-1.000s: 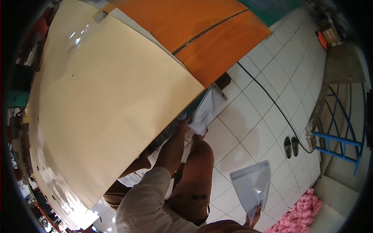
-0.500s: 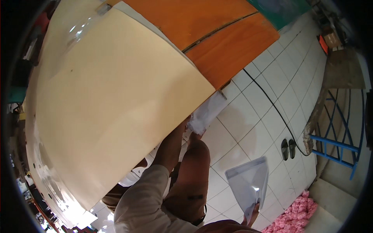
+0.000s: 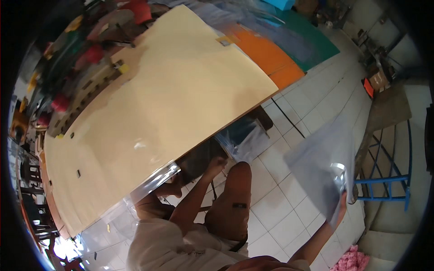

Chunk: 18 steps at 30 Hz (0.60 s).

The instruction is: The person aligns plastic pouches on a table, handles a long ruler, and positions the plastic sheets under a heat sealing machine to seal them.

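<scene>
My right hand (image 3: 342, 207), out to the right above the tiled floor, grips a clear plastic sheet or sleeve (image 3: 312, 165) by its lower end. The plastic hangs flared and slightly blurred, with a bright glare near the fingers. My left hand (image 3: 218, 163) is low by the table's near edge, its fingers curled together; whatever is in them, if anything, is hidden. Just beyond it, under the tabletop's edge, lies a pile of clear plastic sheets (image 3: 246, 142). Whether the left hand touches that pile I cannot tell.
A cream-topped table (image 3: 167, 104) fills the left and middle, orange (image 3: 264, 56) and green surfaces behind it. Clear plastic (image 3: 156, 180) drapes over its near edge. At right stand a blue metal frame (image 3: 384, 180) and a pink bundle (image 3: 349, 261). A black cable (image 3: 288, 117) crosses the floor.
My right hand has swung up and to the right with the plastic sheet. My left hand has come out from beside the plastic pile. The head view has shifted, showing more of the table's far side.
</scene>
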Motion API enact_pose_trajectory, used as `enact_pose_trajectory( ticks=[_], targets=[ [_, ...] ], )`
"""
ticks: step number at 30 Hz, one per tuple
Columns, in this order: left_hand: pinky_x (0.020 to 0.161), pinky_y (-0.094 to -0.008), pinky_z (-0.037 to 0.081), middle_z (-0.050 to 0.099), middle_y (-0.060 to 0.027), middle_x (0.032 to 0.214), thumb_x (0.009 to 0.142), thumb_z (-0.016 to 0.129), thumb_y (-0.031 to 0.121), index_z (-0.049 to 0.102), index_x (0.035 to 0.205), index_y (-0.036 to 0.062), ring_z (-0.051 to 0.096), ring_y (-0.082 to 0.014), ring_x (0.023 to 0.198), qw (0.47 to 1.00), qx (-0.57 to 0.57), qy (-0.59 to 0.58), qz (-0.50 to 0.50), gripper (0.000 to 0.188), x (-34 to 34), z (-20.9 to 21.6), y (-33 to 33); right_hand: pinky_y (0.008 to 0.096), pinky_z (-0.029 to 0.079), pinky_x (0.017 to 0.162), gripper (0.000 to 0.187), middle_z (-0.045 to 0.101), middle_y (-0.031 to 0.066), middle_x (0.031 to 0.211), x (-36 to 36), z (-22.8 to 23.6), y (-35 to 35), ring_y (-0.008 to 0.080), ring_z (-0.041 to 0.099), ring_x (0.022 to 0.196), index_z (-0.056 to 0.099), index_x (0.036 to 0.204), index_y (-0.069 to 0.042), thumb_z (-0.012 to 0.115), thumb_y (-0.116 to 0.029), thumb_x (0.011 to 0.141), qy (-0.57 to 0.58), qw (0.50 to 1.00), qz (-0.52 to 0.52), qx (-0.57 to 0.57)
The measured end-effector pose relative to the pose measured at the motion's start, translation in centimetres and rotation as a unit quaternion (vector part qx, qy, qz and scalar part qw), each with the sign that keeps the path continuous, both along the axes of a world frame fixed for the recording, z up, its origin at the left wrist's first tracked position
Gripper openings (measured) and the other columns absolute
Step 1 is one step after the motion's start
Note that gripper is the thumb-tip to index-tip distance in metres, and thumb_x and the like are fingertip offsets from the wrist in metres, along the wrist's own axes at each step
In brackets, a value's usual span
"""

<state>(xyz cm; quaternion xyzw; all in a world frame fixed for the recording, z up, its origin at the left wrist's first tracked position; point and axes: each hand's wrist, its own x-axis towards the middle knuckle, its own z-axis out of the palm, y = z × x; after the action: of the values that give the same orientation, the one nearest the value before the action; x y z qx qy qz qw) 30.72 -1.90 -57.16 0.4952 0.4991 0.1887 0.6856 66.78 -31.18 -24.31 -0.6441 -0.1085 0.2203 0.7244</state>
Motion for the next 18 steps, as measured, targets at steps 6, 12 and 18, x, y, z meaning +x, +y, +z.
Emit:
enact_pose_trajectory(
  ticks=[6,12,18],
  targets=[
    [0.078,-0.0307,0.052,0.066,-0.0104,0.101,0.093,0.067,0.029,0.061,0.116,0.0058,0.065,-0.0180,0.088,0.988,0.118,-0.045,-0.091,0.033,-15.6,9.1,-7.8,0.0284,0.046,0.087,0.047,0.062,0.0085,0.103,-5.4,10.4,18.2,0.0174,0.058,0.094,0.056,0.126,0.005,0.056,-0.034,0.100,0.045,0.974,0.080,0.208],
    [0.083,-0.0290,0.052,0.066,-0.0100,0.104,0.095,0.064,0.023,0.058,0.118,0.0005,0.064,-0.0162,0.093,0.996,0.085,0.012,-0.026,0.033,-27.0,20.3,-11.9,0.0357,0.054,0.098,0.023,0.063,0.0171,0.116,-11.4,14.1,34.6,0.0255,0.064,0.105,0.052,0.116,0.008,0.057,-0.001,0.095,0.251,0.864,0.145,0.412],
    [0.087,-0.0300,0.049,0.063,-0.0089,0.107,0.096,0.060,0.011,0.055,0.118,-0.0014,0.061,-0.0158,0.098,0.967,0.169,-0.080,0.176,0.026,-35.0,24.7,-19.7,0.0387,0.059,0.089,0.020,0.064,0.0148,0.113,-10.4,11.7,41.8,0.0246,0.066,0.098,0.055,0.116,0.003,0.051,-0.008,0.100,0.221,0.895,0.179,0.344]
  ],
)
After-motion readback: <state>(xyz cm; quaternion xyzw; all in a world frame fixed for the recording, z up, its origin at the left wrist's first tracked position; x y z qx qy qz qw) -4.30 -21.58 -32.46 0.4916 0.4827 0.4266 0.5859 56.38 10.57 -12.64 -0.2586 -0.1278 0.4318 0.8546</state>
